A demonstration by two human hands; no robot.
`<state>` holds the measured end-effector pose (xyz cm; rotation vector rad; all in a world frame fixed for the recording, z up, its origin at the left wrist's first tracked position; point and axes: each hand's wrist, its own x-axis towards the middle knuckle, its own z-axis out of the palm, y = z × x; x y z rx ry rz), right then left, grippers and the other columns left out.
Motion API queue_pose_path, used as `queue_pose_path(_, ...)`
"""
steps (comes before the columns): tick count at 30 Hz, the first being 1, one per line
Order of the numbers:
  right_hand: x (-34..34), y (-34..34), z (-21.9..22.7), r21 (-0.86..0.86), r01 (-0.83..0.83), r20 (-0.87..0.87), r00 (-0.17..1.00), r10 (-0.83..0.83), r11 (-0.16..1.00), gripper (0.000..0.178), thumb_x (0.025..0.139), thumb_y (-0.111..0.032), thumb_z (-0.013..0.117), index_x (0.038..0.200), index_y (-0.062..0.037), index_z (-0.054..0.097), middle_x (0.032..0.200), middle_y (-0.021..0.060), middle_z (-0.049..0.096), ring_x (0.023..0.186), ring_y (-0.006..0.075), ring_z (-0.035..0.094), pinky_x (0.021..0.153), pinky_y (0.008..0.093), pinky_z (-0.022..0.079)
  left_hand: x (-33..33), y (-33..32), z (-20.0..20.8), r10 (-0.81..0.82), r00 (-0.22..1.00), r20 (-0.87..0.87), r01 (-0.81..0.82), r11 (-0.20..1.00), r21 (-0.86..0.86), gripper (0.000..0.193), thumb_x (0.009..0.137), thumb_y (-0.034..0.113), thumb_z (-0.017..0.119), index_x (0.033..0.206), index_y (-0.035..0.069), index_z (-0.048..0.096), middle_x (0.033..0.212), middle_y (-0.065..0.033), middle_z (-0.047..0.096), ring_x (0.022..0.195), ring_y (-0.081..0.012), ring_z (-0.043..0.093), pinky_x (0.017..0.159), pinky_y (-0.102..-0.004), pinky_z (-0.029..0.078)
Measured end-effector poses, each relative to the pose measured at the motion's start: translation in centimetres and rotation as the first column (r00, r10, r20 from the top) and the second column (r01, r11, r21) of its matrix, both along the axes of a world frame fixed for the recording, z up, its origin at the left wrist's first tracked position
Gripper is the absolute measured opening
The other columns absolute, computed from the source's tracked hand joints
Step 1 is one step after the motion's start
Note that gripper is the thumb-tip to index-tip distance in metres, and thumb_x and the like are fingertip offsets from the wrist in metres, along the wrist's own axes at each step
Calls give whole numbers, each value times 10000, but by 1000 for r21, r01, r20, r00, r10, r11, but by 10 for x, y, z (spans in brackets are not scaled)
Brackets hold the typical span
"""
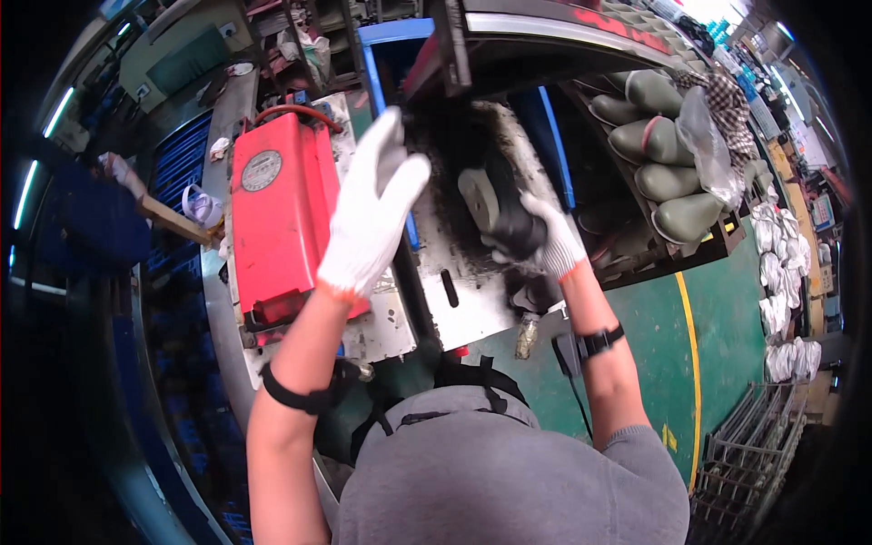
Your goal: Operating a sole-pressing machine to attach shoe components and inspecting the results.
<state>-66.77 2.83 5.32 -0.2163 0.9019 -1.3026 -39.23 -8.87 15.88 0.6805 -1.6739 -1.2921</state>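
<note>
My left hand (374, 204), in a white knitted glove with an orange cuff, is raised in front of the red metal box (282, 213). Its fingers are stretched out, the thumb stands apart, and it holds nothing. My right hand (552, 238), gloved the same way, closes round the near end of a dark, shoe-like piece (518, 227). A pale, elongated oval patch (479, 200) shows on that piece. Motion blur and the dark surroundings hide its exact shape. Below it lies the worn, stained metal worktop (468, 313) with a slot in it.
Olive-green rubber boots (663, 141) lie stacked on a rack to the right, with a clear plastic bag (708, 145) over some. A dark machine frame (563, 41) overhangs the far side. A white pail (202, 207) stands at left, a wire rack (749, 445) at lower right.
</note>
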Motion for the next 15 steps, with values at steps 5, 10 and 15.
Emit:
queue_pose_path(5, 96, 18, 19, -286, -181, 2, 982, 190, 941, 850, 963, -268, 692, 1656, -18, 269, 1628, 185, 436, 1441, 279, 520, 1215, 397, 423, 103, 50, -73, -108, 994, 30, 66, 779, 624, 877, 1049, 368, 635, 1692, 42, 134, 1599, -133, 464, 1365, -189, 532, 1087, -328, 459)
queue_pose_path(10, 216, 10, 53, -267, -481, -260, 870, 419, 835, 964, 934, -298, 730, 1680, -2, 194, 1696, 160, 339, 1549, 238, 351, 1276, 370, 266, 155, 118, -71, 86, 944, -320, 173, 695, 698, 952, 963, 524, 715, 1634, 21, 266, 1559, -127, 497, 1371, -268, 560, 1122, -425, 485)
queue_pose_path(15, 290, -12, 52, 32, -865, -876, 217, 431, 501, 769, 990, -295, 685, 1649, -76, 354, 1681, 190, 373, 1584, 309, 291, 1267, 435, 287, 259, 151, -70, 473, 784, -402, 74, 572, 817, 711, 914, 176, 651, 1559, 9, 401, 1467, -175, 580, 1310, -335, 620, 1135, -493, 511)
